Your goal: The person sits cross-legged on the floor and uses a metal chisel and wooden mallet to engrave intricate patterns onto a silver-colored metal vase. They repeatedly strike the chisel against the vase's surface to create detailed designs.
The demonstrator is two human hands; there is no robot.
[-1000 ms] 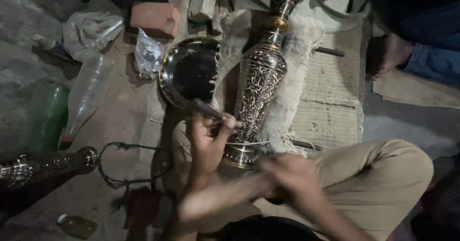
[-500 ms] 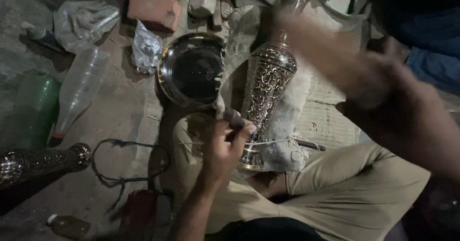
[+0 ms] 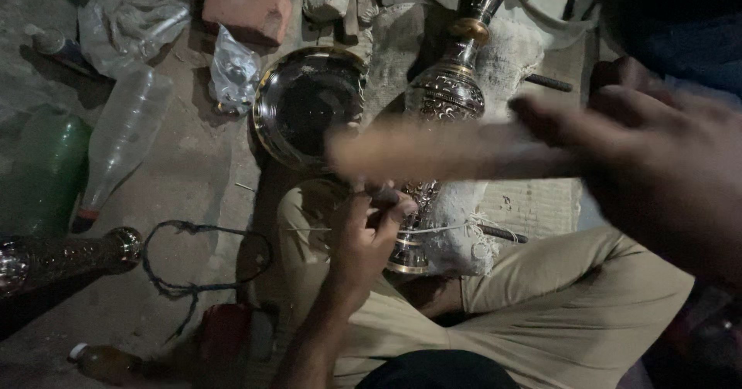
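Careful: your left hand [image 3: 363, 238] pinches a thin tool against the engraved brass vase [image 3: 437, 138]; your blurred right hand [image 3: 657, 165] probably grips a wooden mallet [image 3: 440, 151] — a miss could hit fingers.

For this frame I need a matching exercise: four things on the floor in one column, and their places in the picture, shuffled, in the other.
Things:
1. brick
2. clear plastic bottle
3. round metal dish
4. engraved metal vase

Places:
A. lying on its side at the left, cap toward the person
B. top edge, above the dish
C. on pale cloth in front of the person's legs
D. between a crumpled clear bag and the vase

Pairs: 1-B, 2-A, 3-D, 4-C
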